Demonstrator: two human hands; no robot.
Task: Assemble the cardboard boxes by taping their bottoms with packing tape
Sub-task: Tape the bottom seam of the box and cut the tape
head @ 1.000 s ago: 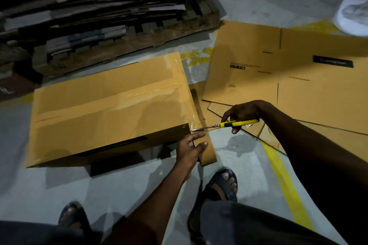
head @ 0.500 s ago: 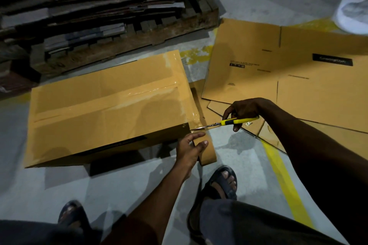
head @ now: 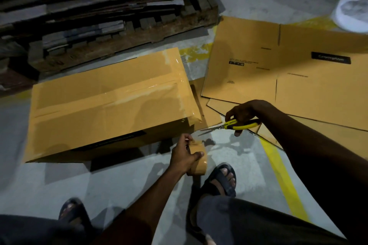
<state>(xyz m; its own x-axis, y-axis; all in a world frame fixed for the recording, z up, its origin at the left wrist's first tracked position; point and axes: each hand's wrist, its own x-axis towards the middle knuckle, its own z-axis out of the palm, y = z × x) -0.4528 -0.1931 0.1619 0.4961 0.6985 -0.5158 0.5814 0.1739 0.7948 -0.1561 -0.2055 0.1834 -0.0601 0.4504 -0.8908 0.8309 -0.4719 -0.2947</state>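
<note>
1. My left hand (head: 183,157) is closest to me. Its fingers and thumb curl round the tape roll (head: 197,162).
2. My right hand (head: 244,112) is a bit farther out. It grips the yellow scissors (head: 239,124), which point toward the box corner.
3. The box (head: 107,105) lies past my left hand, with a shiny tape strip (head: 127,96) along its seam.
4. A loose tape end (head: 196,119) hangs off the corner by the scissor tips. I think I should press it flat, keeping the blades away from my fingers.
5. Flat cardboard sheets (head: 288,69) lie beyond my right hand.
</note>
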